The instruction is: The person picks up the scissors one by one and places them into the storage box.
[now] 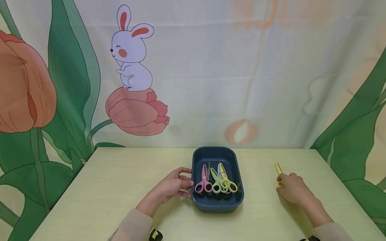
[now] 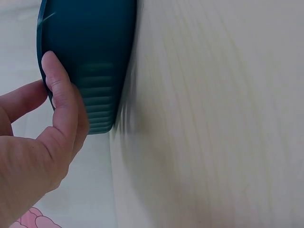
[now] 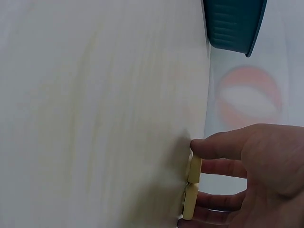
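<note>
A dark blue bin (image 1: 217,208) stands mid-table with several scissors inside. Pink scissors (image 1: 204,177) lie on its left side, and green scissors (image 1: 214,177) and yellow-handled scissors (image 1: 225,177) overlap farther right. My left hand (image 1: 175,184) is at the bin's left side, its relaxed fingers (image 2: 64,95) touching the rim and outer wall. To the right of the bin, my right hand (image 1: 294,189) grips another pair of yellow scissors (image 1: 278,168) by the handles, close over the table. Their yellow handle edges (image 3: 191,199) show between thumb and fingers in the right wrist view.
The pale wooden table (image 1: 120,180) meets a printed curtain (image 1: 196,67) with a rabbit and tulips right behind it. The bin's far end stands close to that back edge.
</note>
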Motion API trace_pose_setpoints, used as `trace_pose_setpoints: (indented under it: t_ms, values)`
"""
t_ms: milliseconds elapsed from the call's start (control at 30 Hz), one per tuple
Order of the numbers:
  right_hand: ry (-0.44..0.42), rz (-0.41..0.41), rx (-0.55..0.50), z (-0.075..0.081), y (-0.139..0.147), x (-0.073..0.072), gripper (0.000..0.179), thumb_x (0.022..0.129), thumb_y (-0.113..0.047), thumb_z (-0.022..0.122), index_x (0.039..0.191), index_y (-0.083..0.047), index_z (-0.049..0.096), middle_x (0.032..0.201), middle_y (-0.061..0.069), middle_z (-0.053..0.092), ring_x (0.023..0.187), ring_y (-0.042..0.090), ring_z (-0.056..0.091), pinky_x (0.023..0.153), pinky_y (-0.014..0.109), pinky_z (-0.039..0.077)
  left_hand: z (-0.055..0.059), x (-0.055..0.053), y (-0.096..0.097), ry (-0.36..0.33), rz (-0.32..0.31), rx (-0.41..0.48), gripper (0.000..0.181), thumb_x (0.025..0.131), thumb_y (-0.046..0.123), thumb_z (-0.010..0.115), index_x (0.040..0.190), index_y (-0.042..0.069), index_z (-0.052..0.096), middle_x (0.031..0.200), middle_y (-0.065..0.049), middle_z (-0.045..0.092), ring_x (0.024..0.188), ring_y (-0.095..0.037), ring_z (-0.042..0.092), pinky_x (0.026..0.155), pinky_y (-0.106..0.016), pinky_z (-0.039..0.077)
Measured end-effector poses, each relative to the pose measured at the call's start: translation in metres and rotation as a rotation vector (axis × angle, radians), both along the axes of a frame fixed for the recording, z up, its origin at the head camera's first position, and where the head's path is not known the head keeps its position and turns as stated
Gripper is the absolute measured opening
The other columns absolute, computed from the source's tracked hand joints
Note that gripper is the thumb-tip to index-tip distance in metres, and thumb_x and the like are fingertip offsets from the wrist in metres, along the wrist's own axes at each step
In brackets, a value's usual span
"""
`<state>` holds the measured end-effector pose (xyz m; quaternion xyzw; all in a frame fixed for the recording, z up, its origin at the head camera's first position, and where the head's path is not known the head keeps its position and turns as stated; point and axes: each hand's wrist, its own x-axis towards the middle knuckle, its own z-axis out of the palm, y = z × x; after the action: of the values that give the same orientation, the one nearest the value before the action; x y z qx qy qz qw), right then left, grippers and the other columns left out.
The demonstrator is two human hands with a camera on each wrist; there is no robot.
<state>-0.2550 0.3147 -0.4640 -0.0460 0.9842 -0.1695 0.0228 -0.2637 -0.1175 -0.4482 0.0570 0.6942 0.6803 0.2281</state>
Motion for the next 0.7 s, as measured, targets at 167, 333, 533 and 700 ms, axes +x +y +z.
trace_pose_setpoints:
  t_ms: [167,333,533,700]
  values:
    - [-0.028,-0.025,-0.026,0.0035,-0.0028,-0.0004,0.030,0.089,-0.011,0.070,0.114,0.006,0.064,0.096,0.018,0.054,0.087,0.034,0.051,0.073,0.048,0.047,0.0000,0.0000,0.0003,0.004,-0.003,0.004,0.053,0.099,-0.002,0.061,0.147,-0.003,0.038,0.109,-0.020,0.058,0.078,-0.022,0.061,0.070,-0.035,0.061]
    - [-0.049,-0.033,-0.036,0.0037,-0.0041,-0.0010,0.029,0.087,-0.016,0.075,0.108,0.001,0.063,0.090,0.013,0.051,0.083,0.031,0.047,0.066,0.040,0.041,-0.0009,-0.0001,0.0000,0.004,-0.006,0.009,0.053,0.099,-0.002,0.061,0.147,-0.003,0.038,0.107,-0.018,0.058,0.078,-0.022,0.061,0.070,-0.035,0.061]
    - [0.002,-0.015,-0.021,0.0023,-0.0058,0.0011,0.030,0.085,-0.018,0.077,0.105,-0.001,0.062,0.086,0.012,0.048,0.079,0.029,0.046,0.062,0.037,0.038,-0.0016,-0.0004,-0.0001,0.000,-0.006,0.009,0.053,0.099,-0.001,0.061,0.147,-0.002,0.038,0.110,-0.020,0.057,0.078,-0.022,0.062,0.070,-0.035,0.061]
    - [0.067,-0.015,0.005,0.0047,-0.0100,0.0038,0.033,0.083,-0.020,0.077,0.106,-0.002,0.061,0.087,0.015,0.048,0.079,0.032,0.047,0.059,0.038,0.041,-0.0021,-0.0004,-0.0003,0.003,-0.008,0.007,0.054,0.099,0.000,0.062,0.148,-0.002,0.038,0.114,-0.024,0.057,0.079,-0.023,0.062,0.070,-0.036,0.061]
